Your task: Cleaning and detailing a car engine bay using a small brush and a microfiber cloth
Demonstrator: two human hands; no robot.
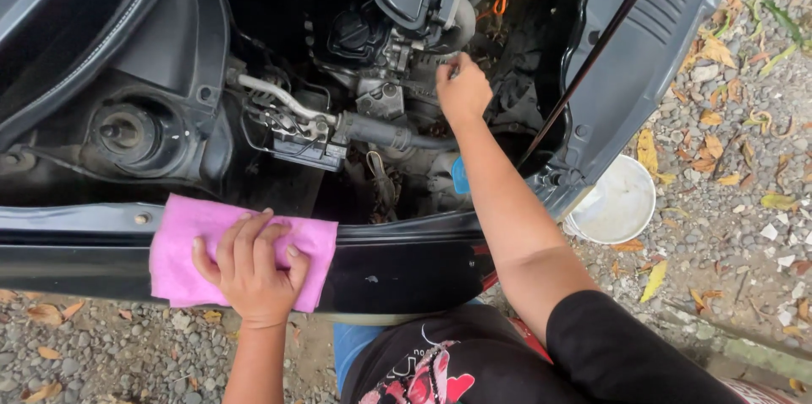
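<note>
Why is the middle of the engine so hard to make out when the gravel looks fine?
Head view: soft daylight lights the gravel and pink cloth evenly, while the engine bay sits in deep shadow, hiding whatever the right hand grips; straight edges bow toward the frame's corners.

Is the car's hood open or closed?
Open. The engine and hoses show from above, a thin prop rod slants across, and the right hand reaches inside.

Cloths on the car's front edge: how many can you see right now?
1. A pink cloth lies over the car's black front edge, at the left, with the left hand pressed flat on it. Others may be hidden inside the engine bay, where the right hand reaches.
</note>
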